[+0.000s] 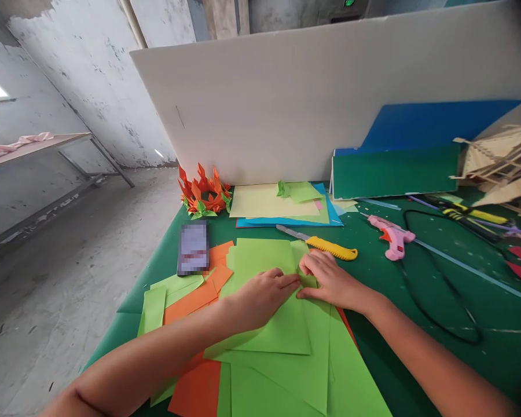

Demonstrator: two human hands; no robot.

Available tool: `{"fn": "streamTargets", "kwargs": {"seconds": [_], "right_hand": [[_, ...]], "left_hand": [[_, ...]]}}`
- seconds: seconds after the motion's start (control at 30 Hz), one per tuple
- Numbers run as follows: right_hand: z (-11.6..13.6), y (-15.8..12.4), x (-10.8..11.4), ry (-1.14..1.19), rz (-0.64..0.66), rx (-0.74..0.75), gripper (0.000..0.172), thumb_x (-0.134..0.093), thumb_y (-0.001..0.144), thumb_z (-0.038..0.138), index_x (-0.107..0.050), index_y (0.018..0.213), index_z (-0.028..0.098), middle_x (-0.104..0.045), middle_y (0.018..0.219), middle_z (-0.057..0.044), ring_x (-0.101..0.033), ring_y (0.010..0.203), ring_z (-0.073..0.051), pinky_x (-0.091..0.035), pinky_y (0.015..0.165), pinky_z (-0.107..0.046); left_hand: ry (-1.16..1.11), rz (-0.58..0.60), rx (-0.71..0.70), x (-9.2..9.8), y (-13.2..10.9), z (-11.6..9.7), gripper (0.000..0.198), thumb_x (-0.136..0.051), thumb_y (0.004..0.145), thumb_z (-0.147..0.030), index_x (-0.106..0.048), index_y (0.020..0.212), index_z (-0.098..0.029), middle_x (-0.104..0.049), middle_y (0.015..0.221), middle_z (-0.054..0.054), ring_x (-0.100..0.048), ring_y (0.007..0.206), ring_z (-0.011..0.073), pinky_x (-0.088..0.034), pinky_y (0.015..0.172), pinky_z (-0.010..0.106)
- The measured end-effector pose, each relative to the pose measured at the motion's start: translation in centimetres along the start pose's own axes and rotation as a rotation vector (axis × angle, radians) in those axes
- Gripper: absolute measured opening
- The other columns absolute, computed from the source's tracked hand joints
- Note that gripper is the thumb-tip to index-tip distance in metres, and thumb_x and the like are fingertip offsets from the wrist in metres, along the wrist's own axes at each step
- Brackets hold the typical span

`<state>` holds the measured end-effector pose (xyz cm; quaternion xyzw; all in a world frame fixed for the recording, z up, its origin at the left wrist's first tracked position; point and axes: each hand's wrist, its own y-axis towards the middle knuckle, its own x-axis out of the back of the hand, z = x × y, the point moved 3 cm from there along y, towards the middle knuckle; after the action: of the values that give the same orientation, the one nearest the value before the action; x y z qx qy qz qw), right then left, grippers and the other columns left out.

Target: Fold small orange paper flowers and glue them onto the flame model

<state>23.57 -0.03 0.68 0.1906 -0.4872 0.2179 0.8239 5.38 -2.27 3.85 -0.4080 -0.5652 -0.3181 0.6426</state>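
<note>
Green paper sheets (278,341) lie in a loose pile in front of me, with a smaller green sheet (263,255) on top. My left hand (263,295) rests across this top sheet, its fingers stretched to the right and lying on the paper. Opposite it, my right hand (330,282) has its thumb and bent fingers closed at the sheet's right edge, where the paper looks folded over. The fingertips of both hands almost meet there. Just behind my right hand lies a yellow utility knife (330,247) with its blade out.
A phone (193,248) lies left, before an orange folded-paper ring (203,194). Orange paper (195,388) shows under the green. At right are a pink glue gun (393,236) with its cord and a wooden stick model (503,168). A white board (286,110) stands behind.
</note>
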Motion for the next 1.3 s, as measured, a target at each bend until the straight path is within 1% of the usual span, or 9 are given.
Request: {"fn": "streamTargets", "kwargs": {"seconds": [0.13, 0.27, 0.37, 0.47, 0.73, 0.83, 1.0, 1.13, 1.3], "right_hand": [[-0.1, 0.0, -0.1, 0.023, 0.024, -0.017, 0.040, -0.059, 0.083, 0.058, -0.037, 0.083, 0.024, -0.049, 0.090, -0.002, -0.044, 0.089, -0.024, -0.036, 0.077, -0.035], [0.0, 0.1, 0.0, 0.033, 0.045, -0.024, 0.039, -0.058, 0.084, 0.058, -0.038, 0.083, 0.024, -0.049, 0.091, -0.003, -0.043, 0.090, -0.024, -0.036, 0.077, -0.035], [0.1, 0.1, 0.0, 0.028, 0.055, -0.025, 0.037, -0.055, 0.086, 0.056, -0.037, 0.083, 0.024, -0.048, 0.091, -0.003, -0.043, 0.089, -0.023, -0.036, 0.077, -0.035], [0.1, 0.0, 0.0, 0.023, 0.056, -0.030, 0.037, -0.056, 0.085, 0.056, -0.038, 0.083, 0.024, -0.049, 0.090, -0.003, -0.043, 0.087, -0.023, -0.036, 0.077, -0.035], [-0.5, 0.0, -0.6, 0.012, 0.048, -0.012, 0.036, -0.053, 0.086, 0.056, -0.039, 0.082, 0.024, -0.050, 0.087, -0.002, -0.045, 0.087, -0.024, -0.036, 0.075, -0.035], [-0.6, 0.0, -0.7, 0.012, 0.052, -0.009, 0.037, -0.054, 0.085, 0.058, -0.038, 0.082, 0.024, -0.051, 0.086, -0.002, -0.045, 0.086, -0.023, -0.036, 0.075, -0.035], [-0.5, -0.2, -0.8, 0.021, 0.052, 0.001, 0.037, -0.051, 0.087, 0.059, -0.041, 0.082, 0.024, -0.052, 0.085, -0.002, -0.046, 0.080, -0.021, -0.037, 0.072, -0.033], [-1.1, -0.2, 0.1, 0.045, -0.158, 0.069, 0.033, -0.053, 0.088, 0.057, -0.047, 0.088, 0.024, -0.057, 0.084, -0.002, -0.052, 0.081, -0.021, -0.039, 0.077, -0.036], [-4.1, -0.4, 1.6, -0.119, -0.530, -0.080, 0.029, -0.046, 0.094, 0.044, -0.051, 0.114, 0.024, -0.063, 0.113, -0.010, -0.055, 0.108, -0.029, -0.040, 0.090, -0.043]], "left_hand": [[0.055, 0.056, 0.110, -0.5, 2.1, 1.8, 0.073, -0.051, 0.075, -0.008, -0.034, 0.146, -0.011, -0.037, 0.154, 0.011, -0.056, 0.109, 0.0252, -0.045, 0.087, 0.033], [-0.002, 0.073, 0.126, -0.6, 4.2, 4.3, 0.075, -0.051, 0.074, -0.011, -0.031, 0.146, -0.004, -0.030, 0.156, 0.016, -0.043, 0.133, 0.0260, -0.039, 0.099, 0.031], [-0.031, 0.057, 0.164, -0.5, 5.0, 5.3, 0.080, -0.053, 0.072, -0.015, -0.030, 0.148, -0.009, -0.030, 0.156, 0.013, -0.058, 0.116, 0.0255, -0.046, 0.085, 0.029], [0.045, 0.071, 0.211, -0.7, 5.0, 4.9, 0.079, -0.051, 0.074, -0.016, -0.029, 0.149, -0.015, -0.031, 0.157, 0.010, -0.066, 0.095, 0.0239, -0.048, 0.072, 0.033], [0.072, 0.100, 0.214, -1.3, 3.3, 0.6, 0.072, -0.056, 0.077, -0.020, -0.037, 0.146, -0.012, -0.028, 0.158, 0.010, -0.060, 0.101, 0.0271, -0.049, 0.071, 0.035], [0.034, 0.067, 0.308, -1.4, 4.1, 1.9, 0.074, -0.054, 0.078, -0.018, -0.033, 0.148, -0.015, -0.026, 0.159, 0.010, -0.062, 0.099, 0.0277, -0.050, 0.070, 0.036], [-0.031, -0.073, 0.322, -0.8, 5.6, 4.8, 0.058, -0.049, 0.082, -0.015, -0.046, 0.139, -0.016, -0.047, 0.146, 0.011, -0.059, 0.103, 0.0261, -0.048, 0.082, 0.036], [-0.056, -0.204, 0.388, -0.5, 5.0, 5.7, 0.042, -0.043, 0.094, -0.032, -0.050, 0.132, -0.015, -0.059, 0.130, 0.012, -0.049, 0.118, 0.0280, -0.041, 0.097, 0.040], [-0.118, -0.258, 0.444, -1.4, 3.7, 6.5, 0.068, -0.054, 0.083, -0.064, -0.052, 0.128, -0.014, -0.057, 0.123, 0.015, -0.049, 0.117, 0.0304, -0.036, 0.102, 0.043]]}}
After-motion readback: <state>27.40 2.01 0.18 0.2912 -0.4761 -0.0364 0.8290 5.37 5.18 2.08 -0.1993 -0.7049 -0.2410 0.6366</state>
